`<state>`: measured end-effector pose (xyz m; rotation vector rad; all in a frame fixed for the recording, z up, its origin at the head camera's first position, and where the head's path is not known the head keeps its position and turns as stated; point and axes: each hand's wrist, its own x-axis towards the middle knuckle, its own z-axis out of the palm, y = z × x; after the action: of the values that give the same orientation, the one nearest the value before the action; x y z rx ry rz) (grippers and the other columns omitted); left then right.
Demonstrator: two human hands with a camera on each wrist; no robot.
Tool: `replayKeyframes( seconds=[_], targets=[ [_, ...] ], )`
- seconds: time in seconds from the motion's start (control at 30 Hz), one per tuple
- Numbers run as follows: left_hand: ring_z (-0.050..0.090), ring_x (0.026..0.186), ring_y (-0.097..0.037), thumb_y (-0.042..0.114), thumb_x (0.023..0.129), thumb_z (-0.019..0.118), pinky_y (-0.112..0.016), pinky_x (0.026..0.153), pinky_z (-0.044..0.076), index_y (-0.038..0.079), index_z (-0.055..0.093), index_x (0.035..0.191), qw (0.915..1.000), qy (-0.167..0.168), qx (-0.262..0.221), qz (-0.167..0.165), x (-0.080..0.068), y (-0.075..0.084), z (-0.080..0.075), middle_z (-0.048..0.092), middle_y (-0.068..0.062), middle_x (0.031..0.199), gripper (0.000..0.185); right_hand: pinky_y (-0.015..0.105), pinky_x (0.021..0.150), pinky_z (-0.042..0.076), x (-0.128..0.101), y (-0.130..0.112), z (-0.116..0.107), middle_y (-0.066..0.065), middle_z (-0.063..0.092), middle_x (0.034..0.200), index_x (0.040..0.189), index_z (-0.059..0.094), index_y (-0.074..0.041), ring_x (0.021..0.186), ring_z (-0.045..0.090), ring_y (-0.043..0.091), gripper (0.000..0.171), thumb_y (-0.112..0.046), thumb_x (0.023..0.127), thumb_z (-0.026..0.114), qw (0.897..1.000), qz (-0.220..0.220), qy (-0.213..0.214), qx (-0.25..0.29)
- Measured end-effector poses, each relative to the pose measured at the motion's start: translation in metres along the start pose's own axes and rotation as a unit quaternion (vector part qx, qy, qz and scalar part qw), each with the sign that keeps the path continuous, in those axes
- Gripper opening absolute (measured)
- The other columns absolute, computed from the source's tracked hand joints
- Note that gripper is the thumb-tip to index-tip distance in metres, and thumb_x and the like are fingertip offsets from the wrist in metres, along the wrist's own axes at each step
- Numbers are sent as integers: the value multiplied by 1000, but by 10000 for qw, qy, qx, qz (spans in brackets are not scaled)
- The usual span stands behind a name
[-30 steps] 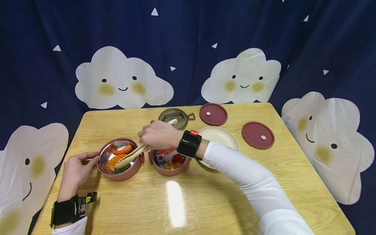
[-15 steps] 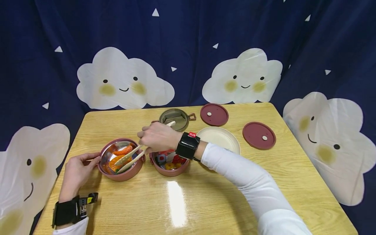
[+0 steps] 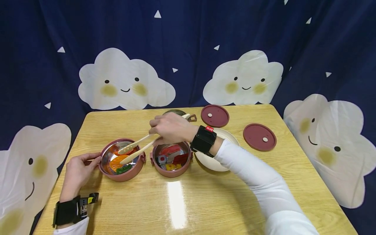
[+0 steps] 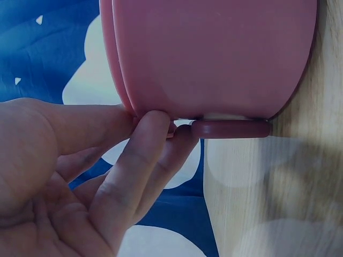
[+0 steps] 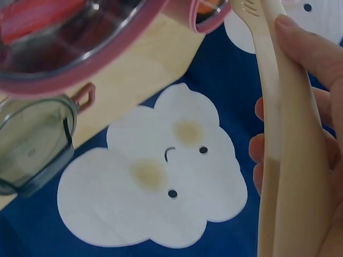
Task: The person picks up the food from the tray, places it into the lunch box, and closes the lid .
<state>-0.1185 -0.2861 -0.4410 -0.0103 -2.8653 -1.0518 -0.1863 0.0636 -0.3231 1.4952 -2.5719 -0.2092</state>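
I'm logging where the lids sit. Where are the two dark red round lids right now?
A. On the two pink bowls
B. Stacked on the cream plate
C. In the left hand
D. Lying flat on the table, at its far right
D: both lids lie flat on the table, while both pink bowls stand uncovered.

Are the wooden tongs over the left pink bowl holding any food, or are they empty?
Empty. The tongs, held by the right hand, have their tips apart above the left bowl, with nothing between them; the food lies below.
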Motion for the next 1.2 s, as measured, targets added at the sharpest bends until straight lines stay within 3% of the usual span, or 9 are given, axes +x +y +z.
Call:
replayKeyframes(
  seconds=[0.23, 0.43, 0.53, 0.7, 1.2],
  targets=[
    [51, 72, 15, 15, 102, 71, -10, 60, 47, -6, 78, 115, 10000, -4, -27, -8, 0, -1, -1, 76, -31, 111, 26, 29, 77, 58, -36, 15, -10, -4, 73, 102, 111, 80, -21, 94, 67, 13, 34, -50, 92, 80, 9968, -70, 685, 413],
    [50, 72, 17, 16, 102, 71, -10, 61, 47, -5, 78, 115, 10000, 28, -32, 4, 1, -2, -1, 77, -30, 111, 26, 27, 63, 50, -71, 25, -19, -5, 66, 90, 110, 82, -21, 80, 59, 12, 36, -51, 89, 82, 9932, 156, 1070, 422],
    [50, 72, 18, 16, 101, 71, -10, 60, 46, -5, 78, 114, 10000, 54, -26, 21, 1, -2, -1, 77, -30, 110, 25, 28, 64, 51, -90, 29, -21, -5, 67, 90, 111, 82, -21, 79, 60, 12, 37, -51, 88, 83, 9913, 271, 1220, 401],
    [49, 71, 19, 14, 101, 71, -10, 60, 47, -6, 78, 114, 10000, 62, -57, 13, 0, -1, 0, 78, -30, 109, 25, 31, 70, 54, -124, 35, -20, -2, 71, 94, 110, 82, -19, 82, 65, 14, 39, -50, 86, 85, 9899, 463, 1275, 409],
    [49, 71, 21, 13, 100, 72, -11, 60, 47, -6, 78, 115, 9999, 106, -73, 39, 2, -1, -1, 78, -30, 107, 24, 27, 58, 49, -221, 39, -18, -4, 67, 87, 98, 83, -15, 71, 58, 7, 39, -45, 75, 93, 9872, 1075, 1155, 235]
  ],
)
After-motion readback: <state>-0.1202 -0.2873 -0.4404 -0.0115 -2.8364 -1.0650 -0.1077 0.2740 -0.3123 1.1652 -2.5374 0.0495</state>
